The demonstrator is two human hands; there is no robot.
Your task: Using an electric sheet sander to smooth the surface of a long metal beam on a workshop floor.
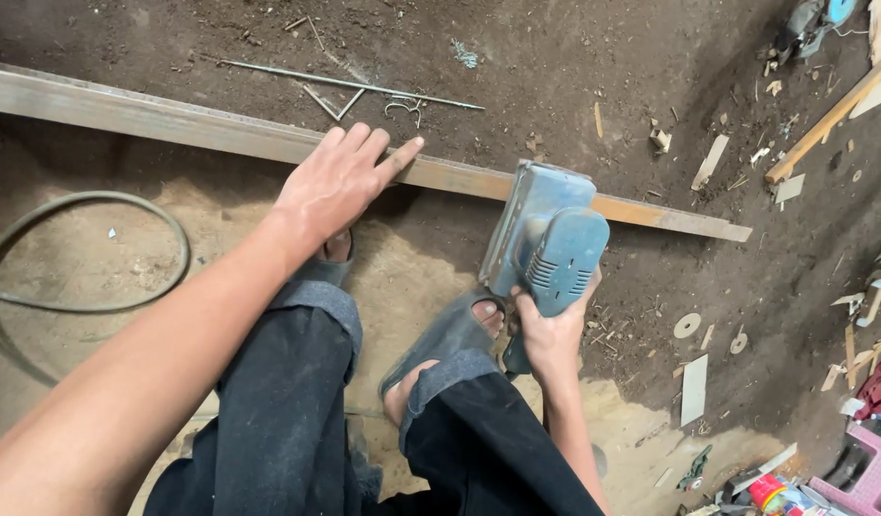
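Sander (547, 239) (blue, boxy) sits on the long wooden beam (201, 126) lying across the dirt floor (555, 67) | right hand (547, 330) clamped on its rear grip; left hand (340, 177) flat on the beam, fingers spread, just beside the tool | grey hose (87, 250) curls at left; wood scraps (710, 161) scattered right

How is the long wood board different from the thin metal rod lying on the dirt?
The board is wide, flat and brownish; the rod is thin, round and grey. The left hand presses on the board and a blue sander, held by the right hand, sits on it; nothing touches the rod. Both are long and straight.
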